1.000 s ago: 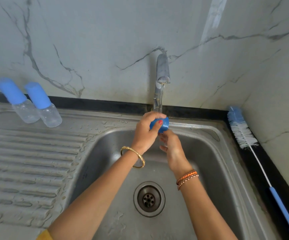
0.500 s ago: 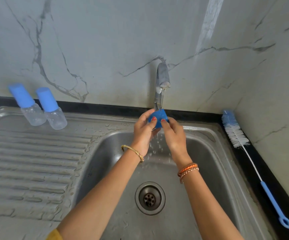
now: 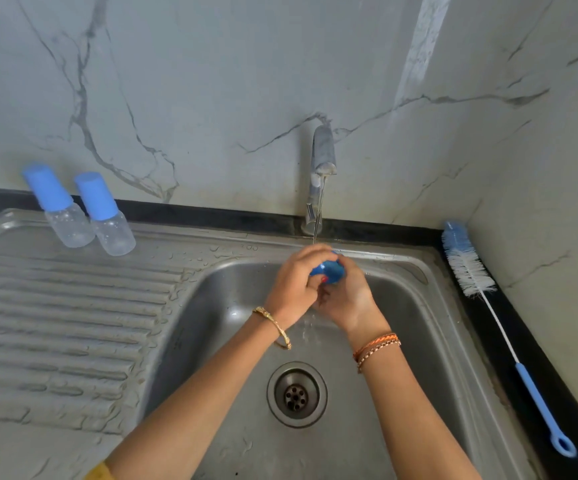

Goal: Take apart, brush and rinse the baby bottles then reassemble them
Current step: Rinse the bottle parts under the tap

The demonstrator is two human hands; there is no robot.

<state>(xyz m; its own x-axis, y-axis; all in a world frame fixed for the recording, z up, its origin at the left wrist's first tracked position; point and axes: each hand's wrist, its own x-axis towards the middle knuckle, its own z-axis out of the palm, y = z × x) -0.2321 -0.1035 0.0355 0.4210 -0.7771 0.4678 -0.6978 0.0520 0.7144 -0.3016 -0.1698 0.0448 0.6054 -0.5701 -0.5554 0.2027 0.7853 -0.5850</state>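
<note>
A small blue bottle cap (image 3: 329, 270) sits between both hands under the thin stream from the tap (image 3: 322, 157), over the steel sink (image 3: 405, 327). My left hand (image 3: 298, 284) curls over it from the left and my right hand (image 3: 346, 296) cups it from below and the right. Most of the cap is hidden by fingers. Two clear baby bottles with blue caps stand on the drainboard at the back left, one bottle (image 3: 60, 209) beside the other bottle (image 3: 107, 216). A long bottle brush (image 3: 467, 268) with a blue handle lies on the right counter.
The ribbed drainboard (image 3: 55, 323) fills the left side, wet with droplets. The drain (image 3: 296, 394) is in the basin below my wrists. A marble wall rises behind and on the right; a black counter edge (image 3: 523, 341) runs along the sink.
My hands have closed more tightly round the blue cap and turned it under the water; the right hand now sits lower, beneath the cap. The view has shifted slightly.
</note>
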